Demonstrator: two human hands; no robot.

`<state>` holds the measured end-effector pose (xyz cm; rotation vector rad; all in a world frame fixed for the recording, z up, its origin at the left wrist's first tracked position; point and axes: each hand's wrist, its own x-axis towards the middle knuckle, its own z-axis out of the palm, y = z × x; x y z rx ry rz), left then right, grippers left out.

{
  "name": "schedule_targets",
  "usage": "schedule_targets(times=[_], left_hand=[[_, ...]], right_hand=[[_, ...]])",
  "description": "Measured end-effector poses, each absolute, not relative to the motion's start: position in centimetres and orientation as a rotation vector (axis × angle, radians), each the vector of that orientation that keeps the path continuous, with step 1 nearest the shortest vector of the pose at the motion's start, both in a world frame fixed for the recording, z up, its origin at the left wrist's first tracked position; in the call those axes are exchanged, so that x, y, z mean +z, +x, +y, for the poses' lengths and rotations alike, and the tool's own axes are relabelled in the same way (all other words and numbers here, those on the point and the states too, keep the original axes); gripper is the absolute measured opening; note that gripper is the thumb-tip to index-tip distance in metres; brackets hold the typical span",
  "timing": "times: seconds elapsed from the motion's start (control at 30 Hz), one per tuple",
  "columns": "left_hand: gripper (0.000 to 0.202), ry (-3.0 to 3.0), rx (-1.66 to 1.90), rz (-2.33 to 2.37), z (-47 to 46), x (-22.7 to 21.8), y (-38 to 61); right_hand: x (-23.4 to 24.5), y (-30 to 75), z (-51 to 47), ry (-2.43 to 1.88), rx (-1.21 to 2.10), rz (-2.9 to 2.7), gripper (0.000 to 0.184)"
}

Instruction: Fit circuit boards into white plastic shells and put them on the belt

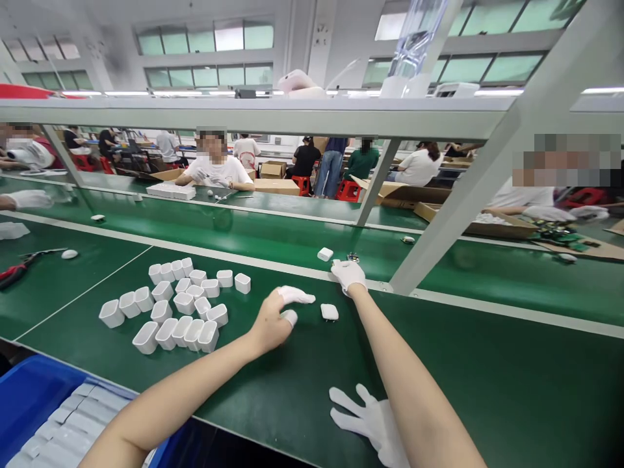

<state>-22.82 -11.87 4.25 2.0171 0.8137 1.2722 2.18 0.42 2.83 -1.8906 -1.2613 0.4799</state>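
My left hand (275, 318), with white covers on thumb and forefinger, hovers over the green bench with those fingers spread and nothing between them. To its right lies a white square piece (329, 312) with small metal prongs. My right hand (349, 276), in a white glove, reaches to the rail by the sunken belt. Its fingers are bent together; anything in them is hidden. Just beyond its knuckles is a small circuit part (353, 258), and to the left a white block (325, 254) lies on the belt. Several open white housings (184, 303) stand left of my left hand.
A slanted metal post (451, 198) rises at the right of my right hand. A spare white glove (368, 419) lies under my right forearm. Red-handled pliers (19, 270) are far left; a blue bin (34, 383) of white pieces stands at lower left. Co-workers sit across the belt.
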Motion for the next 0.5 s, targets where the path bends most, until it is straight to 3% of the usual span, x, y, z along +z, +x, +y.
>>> schedule_targets(times=[0.3, 0.5], left_hand=[[0.063, 1.869, 1.08, 1.071, -10.3, 3.2, -23.7], [0.064, 1.805, 0.983, 1.209, -11.1, 1.4, -24.0]], right_hand=[[6.7, -2.1, -4.8, -1.223, 0.516, -1.173, 0.044], [6.8, -4.1, -8.7, -1.071, 0.918, -1.259, 0.042]])
